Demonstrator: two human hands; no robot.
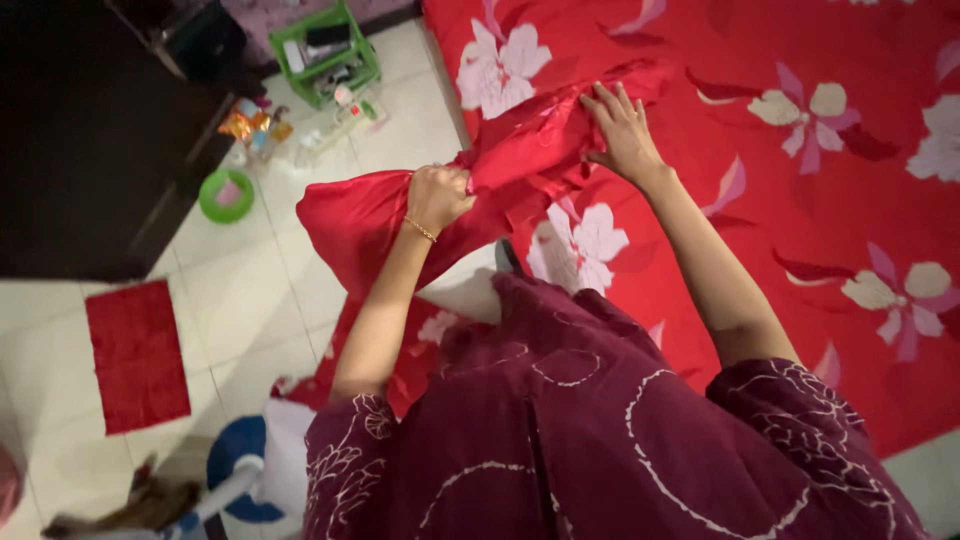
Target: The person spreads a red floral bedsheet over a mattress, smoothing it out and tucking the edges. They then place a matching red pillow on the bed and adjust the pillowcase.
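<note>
- Now the big red bed sheet (800, 200) with white flowers lies flat over the bed, so it gives a soft, steady place to work on.
- Next, the red pillow (350, 215) in its shiny red cover (530, 150) hangs half off the bed edge, over the tiled floor (250, 300); it is best kept up on the bed.
- Then the left hand (437, 195) is a tight fist, squeezing the cover's bunched neck; I think a firm hold there stops slipping.
- Last, the right hand (622, 128) lies flat with fingers spread, pressing the loose cover end down; smooth, slow pulls should work best.
</note>
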